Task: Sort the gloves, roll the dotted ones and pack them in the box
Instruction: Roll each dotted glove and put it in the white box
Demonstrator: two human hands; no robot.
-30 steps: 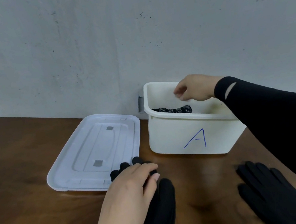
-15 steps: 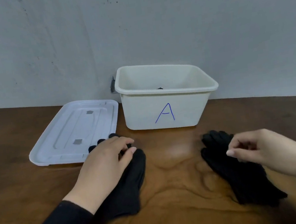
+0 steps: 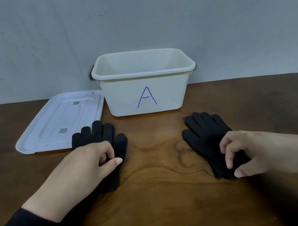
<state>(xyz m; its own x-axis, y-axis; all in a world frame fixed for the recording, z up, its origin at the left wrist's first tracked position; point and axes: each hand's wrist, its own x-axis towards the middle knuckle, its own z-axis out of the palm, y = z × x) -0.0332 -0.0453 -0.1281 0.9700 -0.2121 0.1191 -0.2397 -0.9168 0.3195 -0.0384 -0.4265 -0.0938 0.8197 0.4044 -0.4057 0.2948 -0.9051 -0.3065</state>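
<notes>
Two black gloves are seen on the brown wooden table (image 3: 162,207); one white box (image 3: 146,94) and one white lid (image 3: 57,124) are seen too. The box is placed at the back, against the grey wall (image 3: 129,15); one blue letter A (image 3: 146,96) is drawn on its front; the top is left open, and what is inside cannot be seen from here. The lid is laid flat just to the left of the box, touching or nearly touching its side; two small grey squares are seen on the lid.

The left glove (image 3: 105,136) is laid flat with its fingers pointed at the box; its fingertips are set over the near edge of the lid. The right glove (image 3: 205,131) is laid flat too, well apart from the first one, with its fingers spread. No dots can be made out on either glove.

Two bare hands are seen, each in a black sleeve. The left hand (image 3: 86,166) is rested on the left glove; its fingers are curled in and the cloth is pinched between the fingers and the thumb. The right hand (image 3: 252,153) is placed over the wrist end of the right glove; its fingers are bent and the cloth is nipped between the fingertips and the thumb.
</notes>
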